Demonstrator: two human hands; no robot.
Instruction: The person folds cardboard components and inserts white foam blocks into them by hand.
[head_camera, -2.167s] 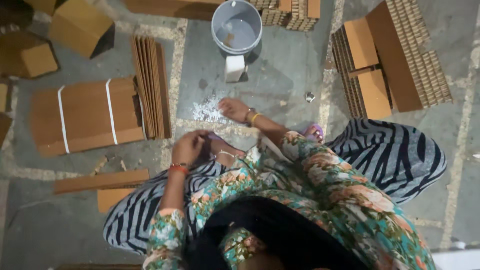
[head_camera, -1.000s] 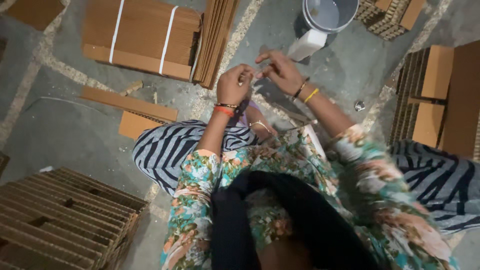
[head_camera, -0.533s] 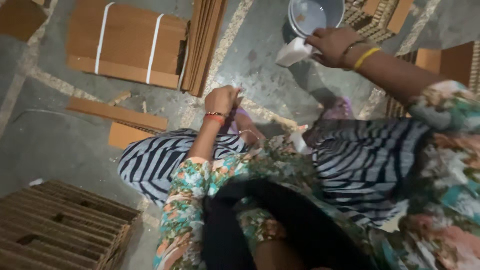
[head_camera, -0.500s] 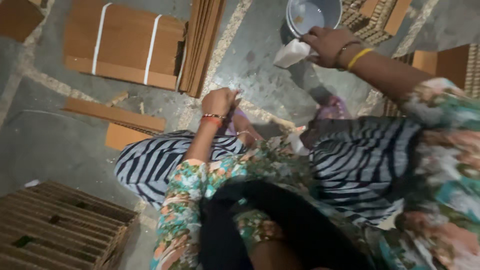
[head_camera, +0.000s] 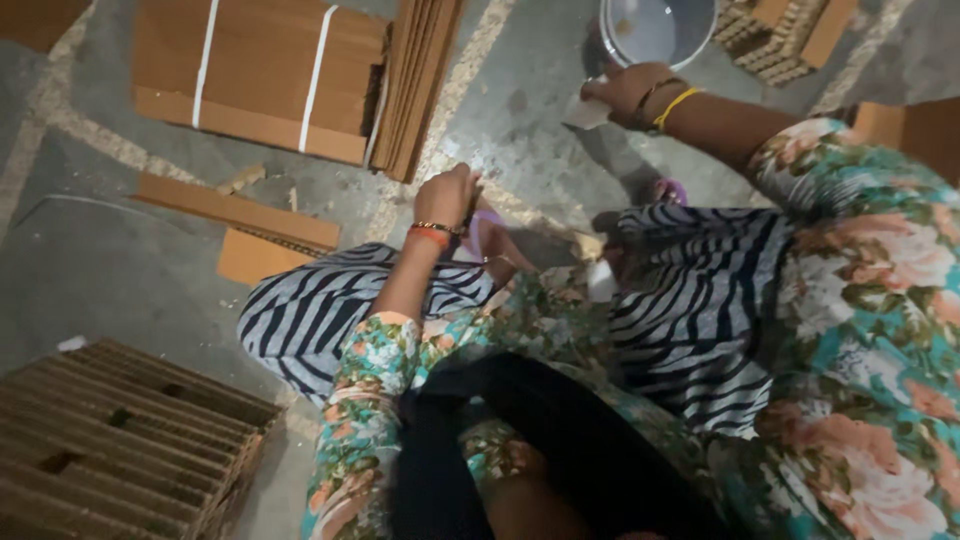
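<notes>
I sit on a grey concrete floor in striped trousers and a floral top. My right hand (head_camera: 628, 92) reaches forward and is closed on a small white block (head_camera: 586, 113) right beside a metal bucket (head_camera: 655, 30). My left hand (head_camera: 448, 196) is closed in a fist near my knee, over a small purple thing (head_camera: 483, 226) on the floor. Whether the fist holds anything is hidden. Bangles circle both wrists.
A strapped bundle of flat cardboard sheets (head_camera: 255, 75) lies at the far left, with upright sheets (head_camera: 420, 80) leaning beside it. Loose cardboard strips (head_camera: 240, 215) lie nearer. Corrugated stacks stand at the bottom left (head_camera: 110, 450) and top right (head_camera: 790, 35).
My right hand has left my lap and stretched out to the bucket, closing on the white block. My left hand stays fisted by my knee. The view has shifted left.
</notes>
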